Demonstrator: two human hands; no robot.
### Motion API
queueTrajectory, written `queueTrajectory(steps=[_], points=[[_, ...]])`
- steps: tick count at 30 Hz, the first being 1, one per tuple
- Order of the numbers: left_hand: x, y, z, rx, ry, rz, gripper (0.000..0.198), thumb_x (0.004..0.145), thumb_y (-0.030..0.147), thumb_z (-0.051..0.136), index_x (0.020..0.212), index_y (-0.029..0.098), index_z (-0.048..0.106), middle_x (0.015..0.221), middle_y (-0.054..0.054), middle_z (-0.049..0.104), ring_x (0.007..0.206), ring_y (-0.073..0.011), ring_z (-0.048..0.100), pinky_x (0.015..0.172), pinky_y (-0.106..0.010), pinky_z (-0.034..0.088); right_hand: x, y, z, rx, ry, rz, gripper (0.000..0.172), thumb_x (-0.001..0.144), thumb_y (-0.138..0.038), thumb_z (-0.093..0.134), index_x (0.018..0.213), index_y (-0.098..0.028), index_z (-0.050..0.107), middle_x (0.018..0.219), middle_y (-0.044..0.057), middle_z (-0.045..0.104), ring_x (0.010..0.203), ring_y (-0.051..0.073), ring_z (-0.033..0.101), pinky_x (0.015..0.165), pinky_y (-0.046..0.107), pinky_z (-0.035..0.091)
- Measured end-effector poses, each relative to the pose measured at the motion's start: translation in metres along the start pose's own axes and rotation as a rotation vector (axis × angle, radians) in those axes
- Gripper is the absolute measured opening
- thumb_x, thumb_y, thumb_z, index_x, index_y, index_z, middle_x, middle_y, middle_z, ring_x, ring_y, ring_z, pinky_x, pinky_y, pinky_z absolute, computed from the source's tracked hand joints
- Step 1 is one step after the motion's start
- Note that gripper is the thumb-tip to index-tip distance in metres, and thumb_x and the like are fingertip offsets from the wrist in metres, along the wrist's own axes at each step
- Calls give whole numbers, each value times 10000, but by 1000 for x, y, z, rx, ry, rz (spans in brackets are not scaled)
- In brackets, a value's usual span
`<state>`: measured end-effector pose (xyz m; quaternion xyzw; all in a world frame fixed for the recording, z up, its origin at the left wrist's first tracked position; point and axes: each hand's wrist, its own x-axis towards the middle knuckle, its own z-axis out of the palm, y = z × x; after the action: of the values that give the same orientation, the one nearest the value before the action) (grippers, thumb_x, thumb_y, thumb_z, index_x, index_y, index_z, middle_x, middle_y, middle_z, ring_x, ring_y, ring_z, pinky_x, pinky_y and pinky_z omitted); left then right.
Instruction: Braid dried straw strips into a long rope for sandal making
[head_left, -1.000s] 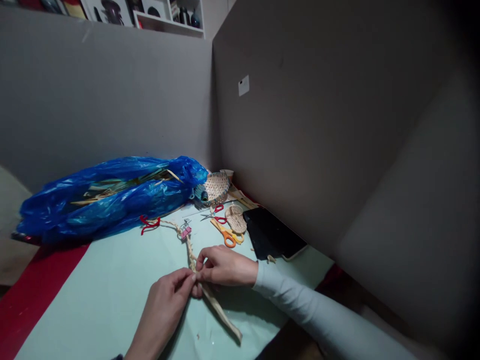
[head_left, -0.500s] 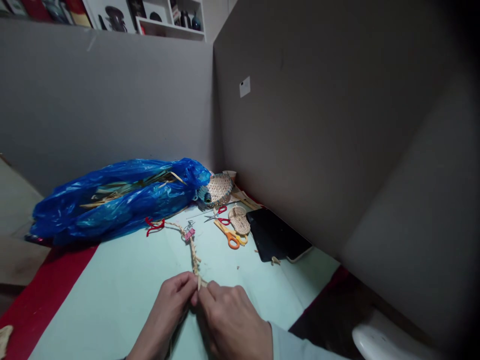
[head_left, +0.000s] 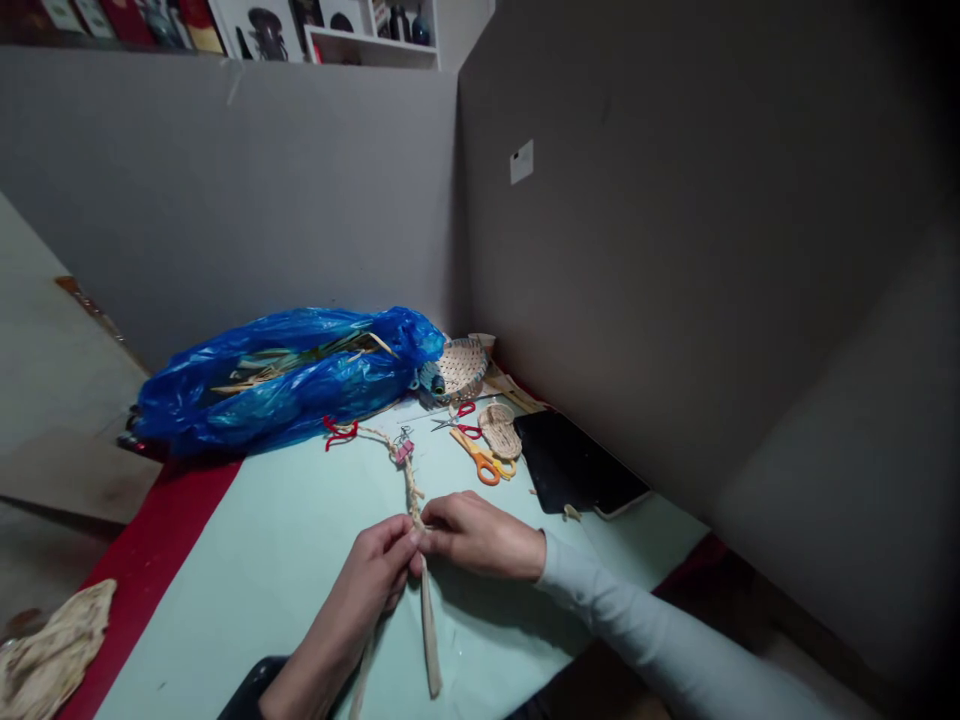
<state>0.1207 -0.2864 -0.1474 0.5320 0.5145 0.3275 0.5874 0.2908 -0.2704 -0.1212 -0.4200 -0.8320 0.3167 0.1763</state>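
A pale straw braid runs down the table toward me from a pink binder clip. My left hand pinches the braid's near end between thumb and fingers. From the other side my right hand is closed on the same spot, its thumb and fingertips meeting the left ones. A loose flat straw strand hangs down below the fingers, and another trails by my left wrist. Red cord is tied at the braid's far end. Exactly how the strands cross is hidden by the fingertips.
Orange-handled scissors, red-handled scissors and a small woven oval piece lie right of the braid, beside a black tablet. A blue plastic bag of straw and a woven basket stand at the back. Grey partitions enclose the table.
My right hand has swung up and out to the right, its back no longer over the strands. The loose strand below now shows. The whole view has shifted, with things sitting farther right.
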Motion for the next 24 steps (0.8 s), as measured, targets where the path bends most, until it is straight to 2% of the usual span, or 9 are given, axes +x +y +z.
queueTrajectory(steps=[3,6,9,13,17,20,22,24], points=[[0,1,-3,204,48,129,293,805,381,543,587,190,501,521,50,460,488,-102,374,478,-221,260,9,10,5,163,-20,28,205,850,-301,563,784,-124,645,616,-32,479,588,94,391,526,213,258],[-2,4,-2,392,53,174,277,825,346,487,593,197,513,558,19,525,557,-146,462,559,-253,331,11,19,13,326,22,68,227,829,-302,566,790,-116,690,621,-17,539,604,99,436,536,205,294],[-5,9,1,560,65,194,297,856,343,422,605,209,506,565,4,550,572,-173,498,599,-281,349,11,25,21,408,99,96,248,818,-294,559,743,-113,710,629,5,604,602,105,478,551,207,326],[-13,15,0,815,160,178,311,880,341,386,621,220,508,559,-2,552,577,-195,503,605,-301,319,11,25,28,411,190,164,238,789,-293,593,696,-115,719,595,18,632,570,107,488,545,211,339],[-21,18,-1,772,151,175,351,898,388,371,601,230,469,552,11,529,570,-184,496,589,-288,337,8,20,30,444,272,159,210,781,-267,602,700,-121,730,623,27,665,581,110,516,567,209,362],[-27,17,8,729,100,178,368,929,378,317,631,232,477,554,5,563,554,-179,534,593,-285,374,7,20,30,550,253,168,205,787,-268,599,743,-124,739,608,10,646,510,91,488,528,204,358],[-29,14,19,826,83,182,360,944,320,275,721,220,541,613,-33,636,581,-197,593,616,-302,395,7,20,29,633,199,175,215,793,-269,593,735,-114,731,530,-16,572,439,72,426,473,201,321],[-30,10,29,990,82,183,363,941,240,243,897,184,598,742,-104,708,663,-243,662,639,-331,413,6,20,27,706,145,157,225,803,-265,588,720,-103,721,475,-35,494,415,63,378,444,197,281]])
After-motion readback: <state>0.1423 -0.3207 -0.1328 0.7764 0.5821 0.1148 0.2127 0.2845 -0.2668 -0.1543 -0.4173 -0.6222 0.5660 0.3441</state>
